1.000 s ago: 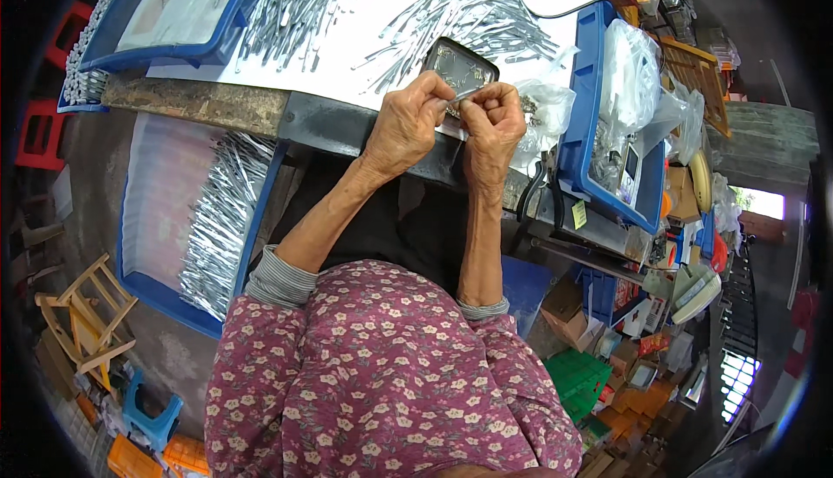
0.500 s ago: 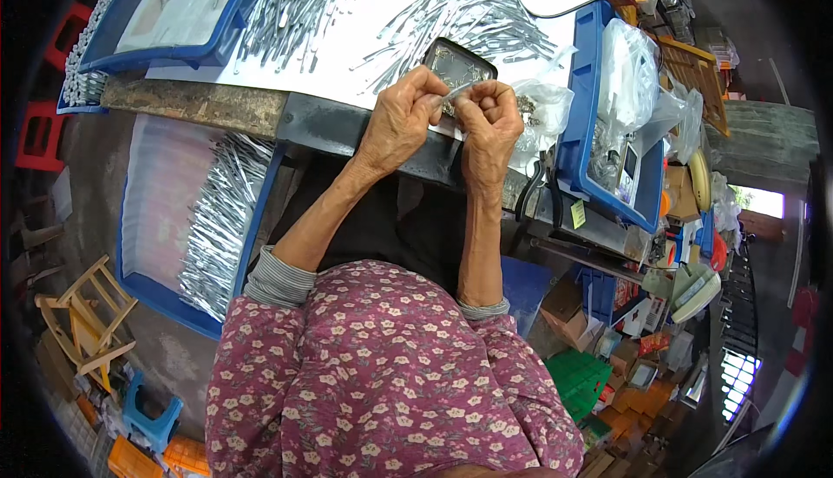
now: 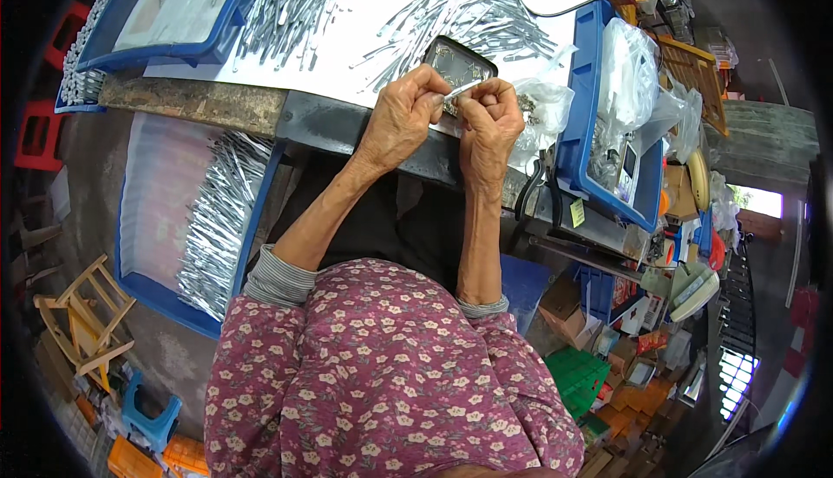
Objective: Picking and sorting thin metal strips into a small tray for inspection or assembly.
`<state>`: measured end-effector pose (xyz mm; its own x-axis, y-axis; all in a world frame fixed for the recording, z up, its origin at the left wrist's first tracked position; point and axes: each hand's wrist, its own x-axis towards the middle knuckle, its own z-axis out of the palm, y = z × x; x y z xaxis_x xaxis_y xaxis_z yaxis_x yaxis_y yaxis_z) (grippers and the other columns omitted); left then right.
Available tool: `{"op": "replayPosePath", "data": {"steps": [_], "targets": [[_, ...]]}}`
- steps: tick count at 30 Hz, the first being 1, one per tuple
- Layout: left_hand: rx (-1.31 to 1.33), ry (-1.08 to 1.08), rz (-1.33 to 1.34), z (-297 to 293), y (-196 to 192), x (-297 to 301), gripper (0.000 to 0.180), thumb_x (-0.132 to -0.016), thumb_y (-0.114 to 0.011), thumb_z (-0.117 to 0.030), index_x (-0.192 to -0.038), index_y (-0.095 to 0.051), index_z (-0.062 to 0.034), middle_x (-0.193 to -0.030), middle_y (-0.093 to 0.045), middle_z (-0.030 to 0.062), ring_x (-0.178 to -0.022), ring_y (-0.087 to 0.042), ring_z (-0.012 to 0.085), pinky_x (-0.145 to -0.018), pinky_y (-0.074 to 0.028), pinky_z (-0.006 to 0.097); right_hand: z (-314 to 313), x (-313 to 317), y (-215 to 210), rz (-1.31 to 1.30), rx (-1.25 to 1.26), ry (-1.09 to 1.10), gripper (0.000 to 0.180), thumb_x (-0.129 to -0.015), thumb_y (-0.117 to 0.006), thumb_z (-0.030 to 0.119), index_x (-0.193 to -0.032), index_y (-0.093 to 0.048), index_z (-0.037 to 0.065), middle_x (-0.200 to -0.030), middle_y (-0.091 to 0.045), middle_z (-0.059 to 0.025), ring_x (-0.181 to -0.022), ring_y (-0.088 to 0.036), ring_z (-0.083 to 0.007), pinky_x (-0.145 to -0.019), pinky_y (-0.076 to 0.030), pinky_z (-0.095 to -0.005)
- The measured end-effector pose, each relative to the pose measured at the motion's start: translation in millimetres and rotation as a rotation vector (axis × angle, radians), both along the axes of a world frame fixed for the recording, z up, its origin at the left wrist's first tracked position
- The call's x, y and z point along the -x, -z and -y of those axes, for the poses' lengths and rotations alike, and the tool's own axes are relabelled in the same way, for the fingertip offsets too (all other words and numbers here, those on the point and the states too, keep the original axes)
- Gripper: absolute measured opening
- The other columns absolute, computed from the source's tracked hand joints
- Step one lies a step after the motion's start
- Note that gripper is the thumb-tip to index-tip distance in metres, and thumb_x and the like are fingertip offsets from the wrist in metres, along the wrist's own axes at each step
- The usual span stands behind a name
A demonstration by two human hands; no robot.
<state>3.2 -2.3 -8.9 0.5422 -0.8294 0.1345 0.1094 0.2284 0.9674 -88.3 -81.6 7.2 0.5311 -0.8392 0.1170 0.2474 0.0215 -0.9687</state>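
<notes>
Hands meet over the table edge: left hand (image 3: 401, 118) and right hand (image 3: 491, 116) pinch a thin silvery metal strip (image 3: 461, 90) between fingertips, above a small dark rectangular tray (image 3: 459, 62) on the white tabletop (image 3: 373, 9).

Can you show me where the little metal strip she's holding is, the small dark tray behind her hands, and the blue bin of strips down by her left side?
metal strip (image 3: 460, 92), head view, middle of the strip between both hands.
dark tray (image 3: 460, 57), head view, its top face.
blue bin (image 3: 143, 287), head view, its near rim.
</notes>
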Motion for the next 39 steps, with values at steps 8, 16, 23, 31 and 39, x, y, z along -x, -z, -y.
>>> {"op": "replayPosePath", "data": {"steps": [8, 16, 23, 31, 39], "targets": [[-0.007, 0.011, -0.006, -2, -2, 0, 0.006, -0.086, -0.045, -0.002, -0.088, -0.051, -0.0013, -0.063, -0.045, -0.0025, -0.056, -0.038, 0.0029, -0.048, -0.031, 0.017, 0, -1, 2, 0.002, 0.0, -0.001, 0.018, -0.072, -0.054, -0.005, -0.087, -0.046, -0.001, -0.075, -0.05, -0.0026, -0.064, -0.046, -0.0045, -0.059, -0.037, -0.0161], [-0.023, -0.06, 0.215, -1, -1, 6, 0.008, -0.086, -0.044, -0.002, -0.086, -0.052, -0.0004, -0.063, -0.046, -0.0008, -0.057, -0.042, 0.0051, -0.05, -0.036, 0.02, -5, 2, -8, -0.127, 0.077, 0.042, 0.022, -0.074, -0.053, -0.004, -0.095, -0.046, -0.004, -0.074, -0.05, -0.0026, -0.063, -0.046, -0.0048, -0.056, -0.038, -0.0165], [-0.053, -0.103, 0.235, 1, -2, 7, 0.007, -0.082, -0.047, -0.004, -0.087, -0.05, -0.0001, -0.062, -0.053, 0.0115, -0.054, -0.053, 0.0209, -0.052, -0.042, 0.031, -3, -2, -13, -0.175, 0.018, 0.029, 0.021, -0.078, -0.053, 0.0, -0.099, -0.05, -0.004, -0.066, -0.051, 0.0002, -0.056, -0.047, -0.0047, -0.05, -0.04, -0.0175], [-0.017, -0.28, 0.465, 2, -5, 12, 0.008, -0.079, -0.052, 0.0, -0.087, -0.053, 0.0014, -0.074, -0.059, 0.0129, -0.067, -0.06, 0.0183, -0.059, -0.046, 0.029, 1, -3, -13, -0.167, 0.105, 0.068, 0.015, -0.079, -0.055, 0.003, -0.093, -0.052, -0.004, -0.063, -0.053, -0.001, -0.053, -0.048, -0.0041, -0.046, -0.042, -0.0173], [-0.082, -0.189, 0.346, 1, -1, 9, 0.012, -0.082, -0.05, -0.002, -0.093, -0.052, 0.0007, -0.062, -0.052, 0.0071, -0.054, -0.049, 0.0107, -0.05, -0.04, 0.025, 15, 24, -31, -0.235, 0.161, 0.145, 0.024, -0.08, -0.053, 0.002, -0.102, -0.052, -0.006, -0.071, -0.061, -0.0073, -0.058, -0.053, -0.0071, -0.052, -0.042, -0.0191]]}}
